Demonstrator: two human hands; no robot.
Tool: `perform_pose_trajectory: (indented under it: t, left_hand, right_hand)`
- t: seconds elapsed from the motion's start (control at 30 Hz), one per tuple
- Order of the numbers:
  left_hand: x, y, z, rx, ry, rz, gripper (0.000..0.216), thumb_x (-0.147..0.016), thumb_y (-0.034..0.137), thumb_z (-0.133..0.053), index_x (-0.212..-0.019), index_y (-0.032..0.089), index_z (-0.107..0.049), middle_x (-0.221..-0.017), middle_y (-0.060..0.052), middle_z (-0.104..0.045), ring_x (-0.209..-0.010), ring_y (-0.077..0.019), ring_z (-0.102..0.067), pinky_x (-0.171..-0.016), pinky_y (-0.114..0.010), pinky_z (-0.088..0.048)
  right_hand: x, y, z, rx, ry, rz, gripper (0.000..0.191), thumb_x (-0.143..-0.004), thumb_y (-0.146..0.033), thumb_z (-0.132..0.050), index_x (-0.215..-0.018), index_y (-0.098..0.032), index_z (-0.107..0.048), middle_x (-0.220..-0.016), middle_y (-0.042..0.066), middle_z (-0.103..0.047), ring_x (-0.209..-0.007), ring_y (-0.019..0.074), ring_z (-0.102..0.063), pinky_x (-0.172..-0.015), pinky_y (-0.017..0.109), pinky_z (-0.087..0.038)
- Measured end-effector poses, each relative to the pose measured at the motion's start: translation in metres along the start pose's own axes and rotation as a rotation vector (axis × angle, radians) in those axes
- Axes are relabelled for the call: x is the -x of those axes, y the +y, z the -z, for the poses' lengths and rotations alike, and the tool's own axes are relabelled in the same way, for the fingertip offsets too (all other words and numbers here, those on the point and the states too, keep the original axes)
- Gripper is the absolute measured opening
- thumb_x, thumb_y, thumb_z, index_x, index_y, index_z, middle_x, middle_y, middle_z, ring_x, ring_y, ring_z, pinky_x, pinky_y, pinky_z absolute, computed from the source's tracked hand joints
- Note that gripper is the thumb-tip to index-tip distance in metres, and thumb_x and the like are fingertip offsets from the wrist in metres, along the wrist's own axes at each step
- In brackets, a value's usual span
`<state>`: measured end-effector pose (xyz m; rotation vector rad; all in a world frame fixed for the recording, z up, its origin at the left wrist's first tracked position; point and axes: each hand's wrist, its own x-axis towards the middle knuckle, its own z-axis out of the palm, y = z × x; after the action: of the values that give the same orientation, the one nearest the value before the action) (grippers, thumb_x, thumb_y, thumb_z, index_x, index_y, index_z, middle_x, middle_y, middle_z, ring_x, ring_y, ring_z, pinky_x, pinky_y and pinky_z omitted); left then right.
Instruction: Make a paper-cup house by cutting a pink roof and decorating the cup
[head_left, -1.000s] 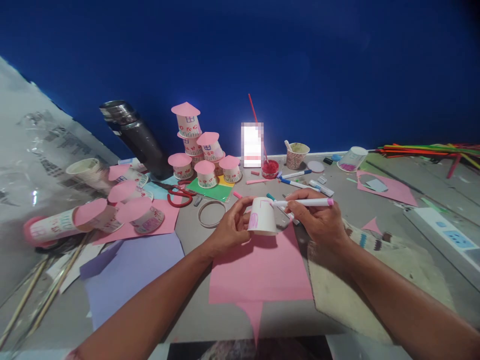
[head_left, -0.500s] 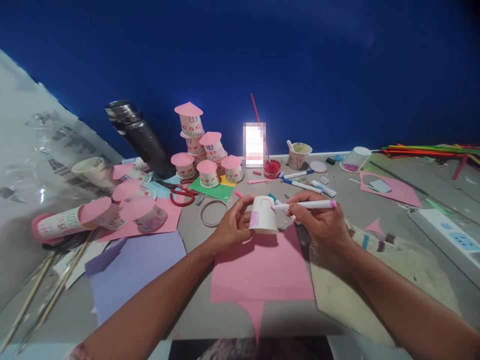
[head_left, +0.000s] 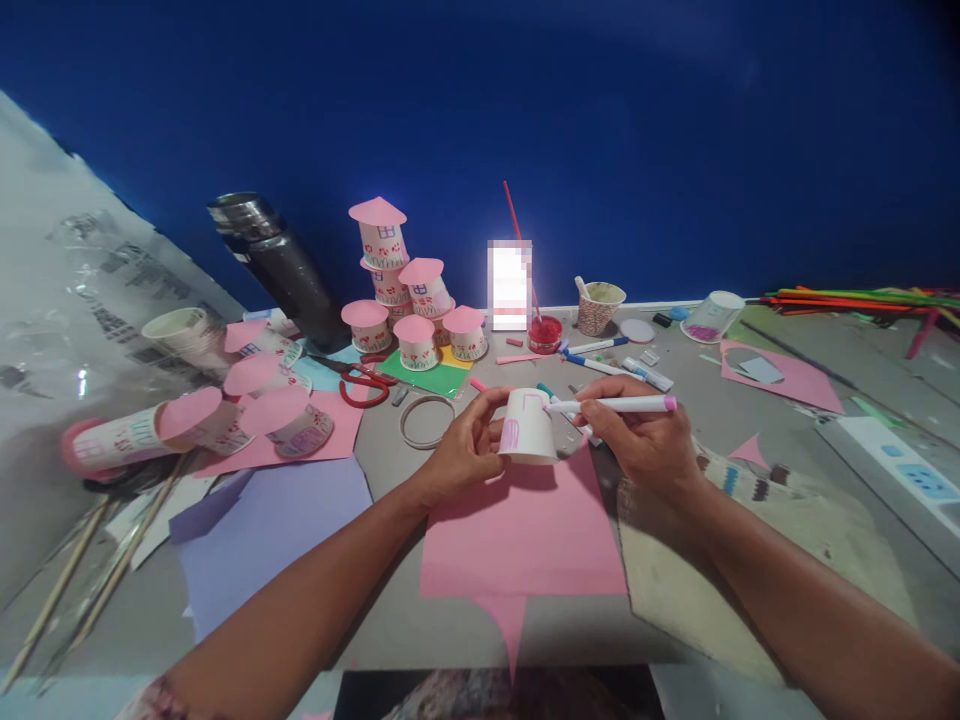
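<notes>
Left hand (head_left: 461, 455) is gripping an upside-down white paper cup (head_left: 527, 427), thumb on top near the base, fingers curling around the near side, so the hand is closed on the cup. The cup is sitting just above a pink paper sheet (head_left: 521, 540), directly between both sets of fingers, with a pink door shape and a pink outline showing on its wall. Right hand (head_left: 649, 440) is pinching a white marker (head_left: 615, 404) with a pink end cap; fingers are narrow and closed on the barrel, and the marker is lying nearly level with its tip touching the cup's wall on the side facing the right fingers. Cannot tell whether the cup rim is touching the sheet. Just beyond the left fingers a tape ring (head_left: 426, 421) is lying flat, and past it red scissors (head_left: 361, 385). Farther out from the left fingertips a stack of pink-roofed cup houses (head_left: 411, 300) is standing on green paper, with a dark flask (head_left: 274, 268) beside it. Beyond the right fingertips loose markers (head_left: 600, 362) are scattered, with a small red paint pot (head_left: 543, 333) and a patterned cup (head_left: 599, 307) behind them. Left of the left wrist a purple sheet (head_left: 270, 530) is lying flat. Under the right wrist a woven cloth (head_left: 720, 560) is lying.
</notes>
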<state>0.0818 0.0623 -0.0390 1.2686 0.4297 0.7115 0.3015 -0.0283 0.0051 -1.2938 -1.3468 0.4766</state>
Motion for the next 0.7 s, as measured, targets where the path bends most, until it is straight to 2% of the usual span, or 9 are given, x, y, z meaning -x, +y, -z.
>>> perform_pose_trajectory:
  t: [0.27,0.47,0.7]
  left_hand:
    - [0.0015,-0.0007,0.0012,-0.012,-0.009,0.013,0.072,-0.069,0.011,-0.084,-0.135,0.026,-0.058,-0.145,-0.011,-0.062,-0.116,-0.0255,-0.071,-0.082,-0.026,-0.054]
    - [0.0014,-0.0046,-0.0004,-0.032,-0.044,-0.018,0.07,-0.073,0.012,-0.084,-0.136,0.026,-0.057,-0.144,-0.012,-0.063,-0.126,-0.0291,-0.068,-0.095,-0.032,-0.055]
    - [0.0016,-0.0011,-0.0044,-0.047,-0.075,-0.031,0.07,-0.073,0.008,-0.081,-0.136,0.027,-0.056,-0.142,-0.011,-0.064,-0.134,-0.032,-0.064,-0.103,-0.036,-0.053]
  right_hand:
    - [0.0001,-0.0015,-0.0006,0.007,-0.018,0.031,0.014,-0.093,-0.03,-0.069,-0.084,-0.022,-0.075,-0.071,0.001,-0.073,-0.063,0.0165,-0.065,-0.06,0.029,-0.05]
    - [0.0031,-0.0018,-0.0044,0.004,-0.02,0.055,0.007,-0.091,-0.027,-0.071,-0.087,-0.023,-0.076,-0.073,0.001,-0.075,-0.065,0.0171,-0.067,-0.062,0.03,-0.053]
    - [0.0048,-0.0007,-0.0062,0.01,-0.058,0.069,0.008,-0.091,-0.024,-0.07,-0.087,-0.025,-0.076,-0.081,0.002,-0.077,-0.071,0.0176,-0.07,-0.067,0.031,-0.054]
